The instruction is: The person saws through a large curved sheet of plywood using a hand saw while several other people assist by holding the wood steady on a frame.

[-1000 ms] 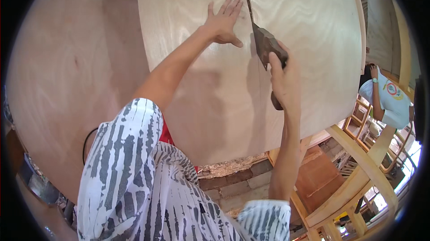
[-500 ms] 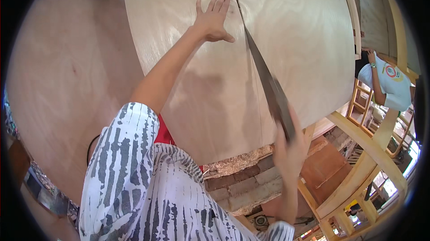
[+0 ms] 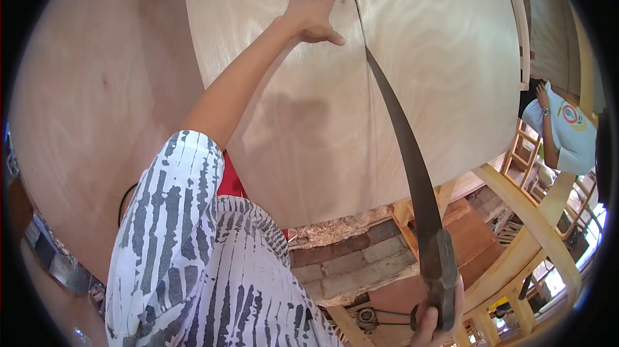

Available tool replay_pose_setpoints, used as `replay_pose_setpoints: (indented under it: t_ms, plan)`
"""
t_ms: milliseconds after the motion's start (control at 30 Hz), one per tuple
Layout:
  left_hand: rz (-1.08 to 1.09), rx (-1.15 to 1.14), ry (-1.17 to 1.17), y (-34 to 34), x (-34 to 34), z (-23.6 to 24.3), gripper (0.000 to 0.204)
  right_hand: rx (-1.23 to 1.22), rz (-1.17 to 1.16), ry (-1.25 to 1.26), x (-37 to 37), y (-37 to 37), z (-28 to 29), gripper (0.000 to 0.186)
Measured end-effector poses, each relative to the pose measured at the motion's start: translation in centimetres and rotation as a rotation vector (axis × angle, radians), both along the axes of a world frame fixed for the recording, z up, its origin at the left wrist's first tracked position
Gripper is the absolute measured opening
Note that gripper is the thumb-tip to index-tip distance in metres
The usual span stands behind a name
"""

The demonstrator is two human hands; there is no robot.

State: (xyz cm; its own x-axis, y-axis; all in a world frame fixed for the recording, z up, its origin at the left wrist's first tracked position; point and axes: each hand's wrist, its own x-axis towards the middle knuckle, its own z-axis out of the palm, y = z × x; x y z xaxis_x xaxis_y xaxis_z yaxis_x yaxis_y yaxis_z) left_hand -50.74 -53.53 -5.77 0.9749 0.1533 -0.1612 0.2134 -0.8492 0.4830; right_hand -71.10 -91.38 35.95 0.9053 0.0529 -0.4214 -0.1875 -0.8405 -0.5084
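Observation:
My left hand (image 3: pixel 313 15) lies flat with spread fingers on a pale plywood sheet (image 3: pixel 277 173), just left of a dark cut running in from the far edge. My right hand (image 3: pixel 427 327) is wrapped round the dark handle of a handsaw (image 3: pixel 406 141) at the lower right. The long grey blade slants up to the left, with its tip at the near end of the cut. A thin marked line carries on along the sheet below the tip. The handle hides part of my right hand's fingers.
Another large wooden panel (image 3: pixel 97 102) stands at the left. Beneath the sheet's near edge are grey blocks (image 3: pixel 361 260) and a reddish-brown board (image 3: pixel 471 237). Curved wooden frame pieces (image 3: pixel 548 231) fill the lower right. A person in a white shirt (image 3: pixel 567 128) is at the far right.
My right hand has drawn the saw back toward me, down and to the right, so more blade shows. The left hand stays flat on the plywood; the whole view has shifted slightly.

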Motion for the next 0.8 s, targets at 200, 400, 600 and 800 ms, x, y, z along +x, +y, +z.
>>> replay_pose_setpoints:
  t_ms: [200, 400, 600, 800]
  plan:
    - [0.019, 0.07, -0.027, -2.1, -1.7, -1.1, 0.145, 0.274, 0.339, -0.198, 14.8, 11.6, -25.2, 0.051]
    - [0.022, 0.032, -0.01, -5.1, -5.2, 2.4, 0.151, 0.228, 0.322, -0.183, 18.1, 15.8, -28.4, 0.053]
    - [0.072, -0.007, 0.087, -5.2, -4.4, 1.7, 0.156, 0.219, 0.307, -0.124, 18.5, 14.0, -30.7, 0.054]
    - [0.069, -0.002, 0.128, -5.6, -4.9, 3.2, 0.156, 0.236, 0.34, -0.192, 11.3, 6.0, -20.5, 0.053]
